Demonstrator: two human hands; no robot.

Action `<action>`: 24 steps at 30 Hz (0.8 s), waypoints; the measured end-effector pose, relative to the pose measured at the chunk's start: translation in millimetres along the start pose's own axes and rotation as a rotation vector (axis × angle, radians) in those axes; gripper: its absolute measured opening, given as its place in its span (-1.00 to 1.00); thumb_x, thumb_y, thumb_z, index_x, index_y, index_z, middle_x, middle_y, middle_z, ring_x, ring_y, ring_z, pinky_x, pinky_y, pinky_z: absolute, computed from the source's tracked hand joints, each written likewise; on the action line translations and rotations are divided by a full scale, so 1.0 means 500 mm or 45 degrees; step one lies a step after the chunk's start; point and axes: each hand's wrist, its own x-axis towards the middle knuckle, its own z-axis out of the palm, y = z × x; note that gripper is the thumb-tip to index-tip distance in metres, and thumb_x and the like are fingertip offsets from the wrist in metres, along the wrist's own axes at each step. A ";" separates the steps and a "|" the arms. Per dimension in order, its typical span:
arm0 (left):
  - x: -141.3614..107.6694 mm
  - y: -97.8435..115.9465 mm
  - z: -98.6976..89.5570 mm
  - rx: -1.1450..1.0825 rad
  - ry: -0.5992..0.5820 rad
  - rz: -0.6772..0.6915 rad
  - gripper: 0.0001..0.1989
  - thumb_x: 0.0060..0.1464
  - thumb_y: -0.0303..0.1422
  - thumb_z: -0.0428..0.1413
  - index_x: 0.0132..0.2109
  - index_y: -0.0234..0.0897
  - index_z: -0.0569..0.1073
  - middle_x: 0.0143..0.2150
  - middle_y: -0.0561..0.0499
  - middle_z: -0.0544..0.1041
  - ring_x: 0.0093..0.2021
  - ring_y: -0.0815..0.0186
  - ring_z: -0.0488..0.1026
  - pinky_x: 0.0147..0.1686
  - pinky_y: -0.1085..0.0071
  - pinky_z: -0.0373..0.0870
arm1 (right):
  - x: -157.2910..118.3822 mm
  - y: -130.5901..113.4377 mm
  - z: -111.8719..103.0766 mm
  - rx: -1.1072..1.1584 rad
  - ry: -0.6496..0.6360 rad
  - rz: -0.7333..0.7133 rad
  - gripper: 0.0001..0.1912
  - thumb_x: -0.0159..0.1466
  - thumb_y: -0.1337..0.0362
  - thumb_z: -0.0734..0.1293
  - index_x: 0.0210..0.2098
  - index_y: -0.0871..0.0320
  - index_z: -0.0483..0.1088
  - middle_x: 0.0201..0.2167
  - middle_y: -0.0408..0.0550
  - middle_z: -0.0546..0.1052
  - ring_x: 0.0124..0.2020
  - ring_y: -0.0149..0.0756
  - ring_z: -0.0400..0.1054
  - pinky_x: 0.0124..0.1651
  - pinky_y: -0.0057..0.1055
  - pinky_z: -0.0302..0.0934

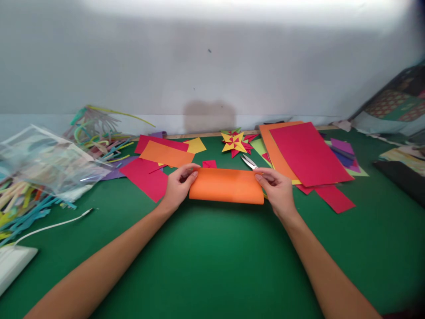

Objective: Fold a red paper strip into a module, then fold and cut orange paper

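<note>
Between my hands is a sheet of orange paper (226,187), bent over along its length so that its near side looks rounded. My left hand (179,184) pinches its upper left corner with thumb and fingers. At the upper right corner, my right hand (276,188) grips the paper the same way. Just behind the sheet lie scissors (249,161), blades showing and handles mostly hidden by the paper and my right hand. A small red paper piece (209,164) sits beyond the sheet's top edge. Farther back rests a folded yellow and red paper star (233,142).
Red and orange sheets (310,155) are stacked at the right, with a red strip (335,198) nearer. More cut paper (167,153) lies left. A clear plastic bag (49,159), colored strips (20,212) and a white cable (53,227) occupy the left side of the green table (212,266).
</note>
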 end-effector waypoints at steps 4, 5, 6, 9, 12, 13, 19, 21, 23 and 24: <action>-0.001 0.001 -0.001 0.014 -0.011 0.008 -0.76 0.24 -0.22 0.23 -0.04 -0.24 0.61 -0.30 0.00 0.61 -0.33 0.31 0.50 -0.36 0.44 0.40 | 0.001 0.000 -0.002 -0.013 -0.013 0.009 -0.72 0.24 0.08 0.52 -0.13 0.08 0.63 -0.30 -0.02 0.67 -0.29 -0.17 0.55 -0.23 -0.29 0.41; -0.001 0.001 -0.001 0.020 -0.013 0.011 -0.76 0.24 -0.22 0.23 -0.04 -0.24 0.61 -0.30 0.00 0.61 -0.34 0.32 0.50 -0.36 0.44 0.39 | 0.001 0.000 -0.002 -0.015 -0.020 0.011 -0.71 0.24 0.07 0.52 -0.12 0.08 0.63 -0.31 -0.03 0.66 -0.30 -0.18 0.54 -0.24 -0.30 0.40; -0.002 0.001 -0.001 0.025 -0.014 0.012 -0.76 0.24 -0.22 0.23 -0.04 -0.24 0.61 -0.29 0.00 0.61 -0.33 0.33 0.50 -0.36 0.45 0.39 | 0.002 0.001 -0.004 -0.017 -0.028 0.013 -0.71 0.24 0.08 0.52 -0.12 0.08 0.63 -0.33 -0.04 0.66 -0.31 -0.19 0.53 -0.25 -0.30 0.39; -0.003 0.002 -0.001 0.029 -0.009 0.008 -0.76 0.24 -0.22 0.23 -0.04 -0.25 0.61 -0.28 -0.01 0.62 -0.32 0.32 0.50 -0.35 0.45 0.39 | 0.003 0.004 -0.006 -0.024 -0.047 0.028 -0.72 0.24 0.08 0.52 -0.12 0.08 0.63 -0.39 -0.07 0.63 -0.36 -0.22 0.50 -0.28 -0.32 0.35; -0.004 0.003 -0.002 0.031 -0.004 0.007 -0.77 0.24 -0.23 0.23 -0.05 -0.26 0.61 -0.28 -0.01 0.61 -0.32 0.32 0.50 -0.34 0.44 0.39 | 0.003 0.008 -0.006 -0.019 -0.059 0.040 -0.72 0.25 0.08 0.52 -0.12 0.08 0.63 -0.40 -0.09 0.62 -0.38 -0.23 0.48 -0.31 -0.34 0.33; -0.004 0.004 -0.002 0.027 -0.005 0.008 -0.77 0.24 -0.23 0.23 -0.05 -0.25 0.61 -0.27 -0.01 0.61 -0.31 0.32 0.50 -0.34 0.44 0.39 | 0.003 0.009 -0.005 -0.013 -0.063 0.044 -0.72 0.25 0.08 0.52 -0.12 0.08 0.63 -0.41 -0.09 0.62 -0.38 -0.23 0.48 -0.32 -0.34 0.32; -0.003 0.004 -0.003 0.012 -0.007 0.002 -0.79 0.23 -0.23 0.23 -0.05 -0.22 0.59 -0.41 0.07 0.46 -0.42 0.37 0.37 -0.43 0.46 0.25 | 0.003 0.012 -0.002 -0.008 -0.082 0.067 -0.71 0.25 0.06 0.51 -0.12 0.08 0.62 -0.41 -0.08 0.63 -0.38 -0.22 0.50 -0.33 -0.34 0.34; -0.002 0.003 -0.003 0.000 -0.019 -0.003 -0.78 0.24 -0.22 0.23 -0.02 -0.20 0.57 -0.44 0.09 0.40 -0.44 0.37 0.32 -0.44 0.46 0.21 | 0.003 0.012 -0.002 -0.002 -0.078 0.070 -0.71 0.25 0.06 0.51 -0.12 0.08 0.62 -0.42 -0.09 0.62 -0.38 -0.22 0.50 -0.34 -0.34 0.35; -0.003 0.002 -0.003 -0.027 -0.030 -0.013 -0.77 0.24 -0.22 0.23 -0.01 -0.20 0.55 -0.45 0.10 0.38 -0.45 0.37 0.31 -0.44 0.46 0.19 | 0.003 0.013 -0.002 0.013 -0.075 0.074 -0.72 0.25 0.07 0.52 -0.12 0.07 0.62 -0.42 -0.09 0.62 -0.38 -0.22 0.51 -0.33 -0.35 0.36; -0.003 0.001 -0.003 -0.038 -0.031 -0.018 -0.76 0.24 -0.22 0.23 0.00 -0.19 0.54 -0.45 0.10 0.39 -0.45 0.37 0.31 -0.44 0.46 0.19 | 0.003 0.013 -0.003 0.016 -0.078 0.075 -0.72 0.25 0.07 0.52 -0.12 0.07 0.62 -0.41 -0.08 0.63 -0.37 -0.21 0.52 -0.32 -0.34 0.38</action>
